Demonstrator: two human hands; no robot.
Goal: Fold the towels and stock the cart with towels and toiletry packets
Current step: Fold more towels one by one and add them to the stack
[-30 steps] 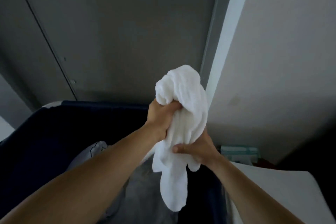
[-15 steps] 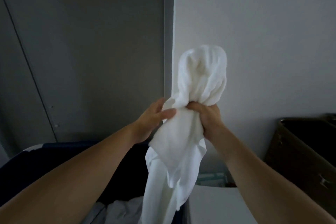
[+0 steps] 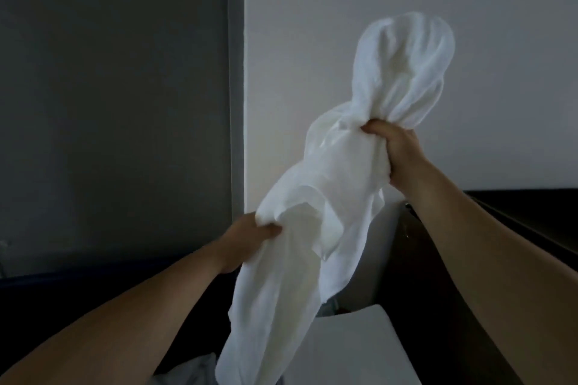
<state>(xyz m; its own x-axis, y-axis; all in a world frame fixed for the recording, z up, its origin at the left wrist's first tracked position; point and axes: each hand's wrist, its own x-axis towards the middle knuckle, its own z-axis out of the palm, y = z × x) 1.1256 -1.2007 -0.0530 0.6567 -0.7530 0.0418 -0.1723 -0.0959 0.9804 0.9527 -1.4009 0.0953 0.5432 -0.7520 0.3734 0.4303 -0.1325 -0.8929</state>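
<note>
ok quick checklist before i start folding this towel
1. Right hand grips towel: ok.
2. Left hand holds a lower fold: ok.
3. Towel opened out: not ok, bunched, with a wad above the right hand.
4. Corners found: cannot tell.
5. Bottom end hanging free: cannot tell, it runs out of view.
6. Folding spot: white surface below, only partly seen: cannot tell.

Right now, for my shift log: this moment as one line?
towel: held up, crumpled, not yet folded | left hand: grips lower edge | right hand: grips bunched upper part
</note>
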